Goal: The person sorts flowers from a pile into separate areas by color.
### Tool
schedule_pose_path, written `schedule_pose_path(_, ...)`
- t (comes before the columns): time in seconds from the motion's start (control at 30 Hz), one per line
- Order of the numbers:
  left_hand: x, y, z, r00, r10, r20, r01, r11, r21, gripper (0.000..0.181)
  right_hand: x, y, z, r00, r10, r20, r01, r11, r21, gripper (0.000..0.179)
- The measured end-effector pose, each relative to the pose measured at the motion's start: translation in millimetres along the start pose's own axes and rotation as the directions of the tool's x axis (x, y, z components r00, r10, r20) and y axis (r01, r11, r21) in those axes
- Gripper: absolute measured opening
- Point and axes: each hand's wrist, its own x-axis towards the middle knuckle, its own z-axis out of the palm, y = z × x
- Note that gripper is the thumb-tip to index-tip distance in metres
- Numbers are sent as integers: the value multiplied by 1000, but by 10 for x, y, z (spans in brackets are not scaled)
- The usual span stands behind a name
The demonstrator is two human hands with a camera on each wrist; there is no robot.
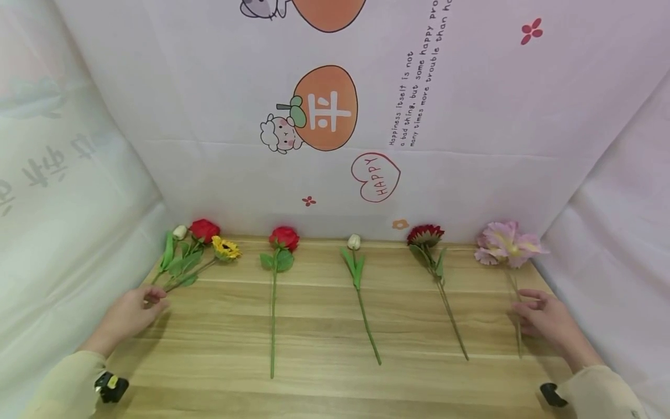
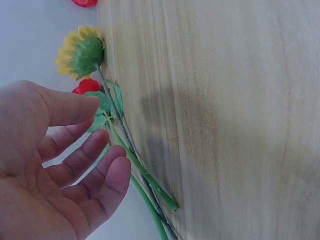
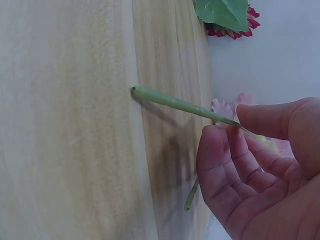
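At the left, a white tulip (image 1: 180, 233), a red rose (image 1: 205, 230) and a sunflower (image 1: 226, 249) lie with their stems together. My left hand (image 1: 137, 309) is by these stems; its fingers are loosely bent and apart, and the left wrist view shows nothing held in it. At the far right lies a pink flower (image 1: 509, 244). My right hand (image 1: 546, 320) pinches a green stem (image 3: 175, 103) of it between thumb and fingertips. A second stem end (image 3: 190, 197) shows below the fingers.
Between the hands, a red rose (image 1: 284, 238), a white tulip (image 1: 354, 242) and a dark red flower (image 1: 426, 235) lie apart on the wooden table (image 1: 319, 326). A white printed cloth (image 1: 209, 116) rises behind the table and at both sides.
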Motion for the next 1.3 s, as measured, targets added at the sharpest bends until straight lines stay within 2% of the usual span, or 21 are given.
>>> schedule_pose_path(0.2, 7, 19, -27, 1000, 9, -5, -9, 1000, 9, 21, -11, 12, -13, 1000, 5, -10, -5, 1000, 14, 69)
schedule_pose_path(0.37, 4, 18, -44, 1000, -6, 1, 6, 1000, 13, 22, -27, -12, -2, 1000, 16, -17, -16, 1000, 4, 71)
schedule_pose_path(0.63, 29, 7, -68, 999, -30, 10, 30, 999, 34, 25, -48, -35, -27, 996, -8, -87, 0, 996, -89, 69)
schedule_pose_path(0.8, 42, 8, -92, 1000, -28, 11, 28, 998, 55, 27, -77, -46, -31, 993, -22, -114, 10, 994, -105, 68)
schedule_pose_path(1.1, 60, -55, -96, 999, -27, 39, 23, 996, 89, 34, -145, -203, 35, 991, -95, -99, 82, 988, -129, 71)
schedule_pose_path(1.3, 96, -110, -76, 996, -40, 80, 30, 992, 119, 42, -182, -359, 131, 990, -121, -68, 114, 988, -104, 64)
